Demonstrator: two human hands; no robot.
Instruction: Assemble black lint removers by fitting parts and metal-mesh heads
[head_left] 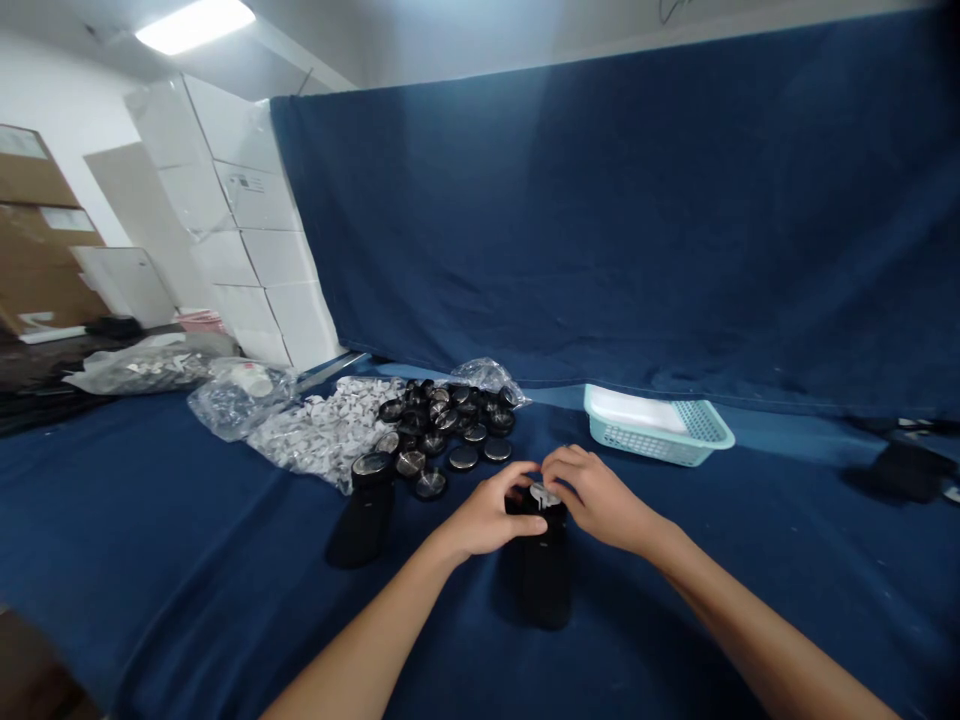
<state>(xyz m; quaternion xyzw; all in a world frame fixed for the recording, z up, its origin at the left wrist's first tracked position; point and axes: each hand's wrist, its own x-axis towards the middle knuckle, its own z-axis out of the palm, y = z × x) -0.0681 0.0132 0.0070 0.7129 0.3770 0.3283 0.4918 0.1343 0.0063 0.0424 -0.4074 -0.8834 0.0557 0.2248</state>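
Two bare hands meet over an upright black bottle (546,570) standing on the blue-draped worktop (187,560), near its front edge. The left hand (491,518) wraps the bottle's neck, fingers closed around it; the right hand (596,498) pinches a small silvery cap (543,493) at the bottle's mouth, fingers narrowed onto it. Whether the cap is seated or loose cannot be told. To the left and apart stands a second black bottle (366,515) with a shiny top. Just beyond, a cluster of black-and-silver lids (446,425) spreads over the cloth, touching a heap of small white pieces in clear plastic (330,428). A pale green plastic basket (656,425) sits farther back on the right. A blue cloth backdrop (637,220) hangs behind, with white cartons (240,220) stacked at far left.
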